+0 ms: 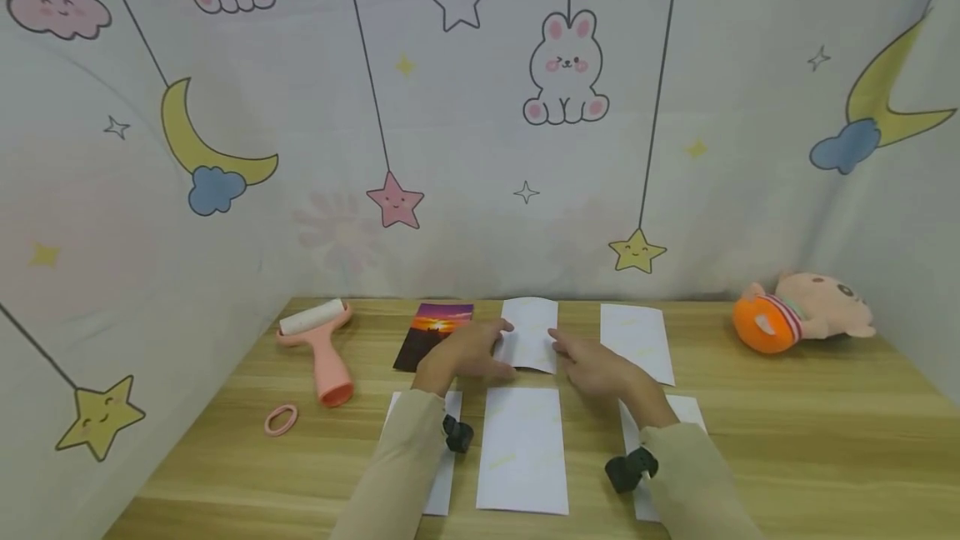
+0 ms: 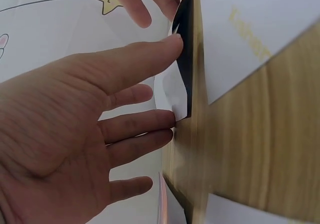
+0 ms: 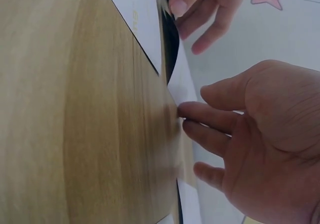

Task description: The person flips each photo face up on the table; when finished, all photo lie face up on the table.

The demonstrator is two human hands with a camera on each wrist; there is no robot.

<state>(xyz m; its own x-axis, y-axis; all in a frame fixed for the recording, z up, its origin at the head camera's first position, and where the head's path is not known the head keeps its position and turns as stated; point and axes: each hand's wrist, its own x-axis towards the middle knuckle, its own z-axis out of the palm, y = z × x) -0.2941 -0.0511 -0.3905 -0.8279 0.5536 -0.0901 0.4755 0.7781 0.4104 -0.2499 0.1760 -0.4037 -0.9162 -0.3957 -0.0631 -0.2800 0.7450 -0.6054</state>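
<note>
Between my two hands, a white photo card (image 1: 531, 332) lies back side up in the middle of the far row. It bows upward, and its dark underside (image 2: 186, 59) shows along the near edge in the left wrist view. My left hand (image 1: 468, 350) is at its left edge with the fingers extended, fingertips right at the card. On the opposite side, my right hand (image 1: 596, 363) reaches in with straight fingers, its fingertips close to the right edge. Beside my left hand lies a sunset photo (image 1: 431, 329), picture side up and partly covered by that hand.
More white cards lie face down: one at the back right (image 1: 637, 340), one at near centre (image 1: 522, 450), and two partly under my forearms. On the left are a pink-handled roller (image 1: 326, 352) and a pink ring (image 1: 281, 420). A plush toy (image 1: 802, 315) lies at the right.
</note>
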